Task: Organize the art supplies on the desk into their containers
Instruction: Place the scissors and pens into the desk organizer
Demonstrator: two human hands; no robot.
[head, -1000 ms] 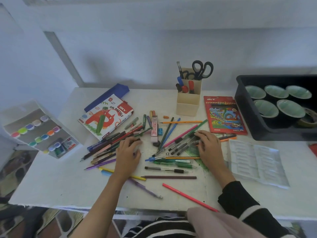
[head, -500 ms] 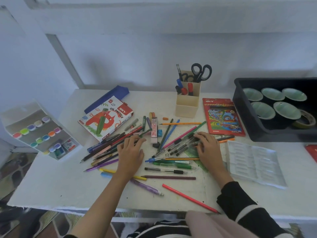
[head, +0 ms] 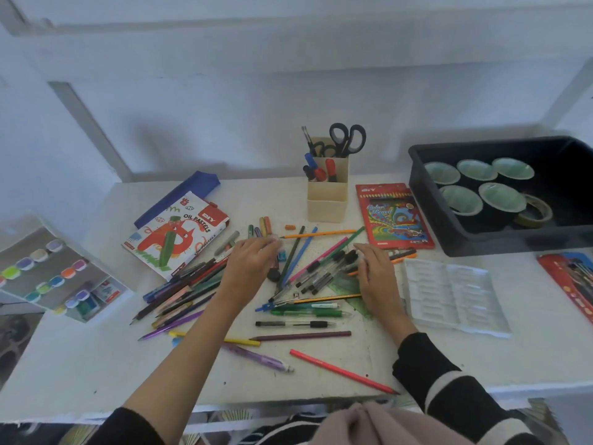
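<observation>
Many loose pencils and pens [head: 308, 277] lie scattered across the middle of the white desk [head: 96, 364]. My left hand [head: 253, 261] reaches palm down over them. Its blurred fingertips are near the short pastel sticks [head: 264, 224] and a small blue sharpener [head: 281, 256], and whether it grips anything is unclear. My right hand [head: 375, 274] rests flat, fingers apart, on a bunch of black-capped pens [head: 324, 271]. The oil pastels box [head: 176, 236] lies to the left. The red colour pencil box [head: 393, 216] lies to the right. A beige pen holder [head: 327, 200] holds scissors and markers.
A black bin [head: 574, 232] with green-lined cups and a tape roll stands at the back right. A white plastic insert tray [head: 455, 293] lies right of my right hand. A paint-pot set [head: 48, 277] overhangs the left edge. A blue case [head: 179, 197] lies behind the pastels box.
My left hand has slid forward and to the right, from the pencil pile to the area by the pastel sticks. My right hand has barely moved.
</observation>
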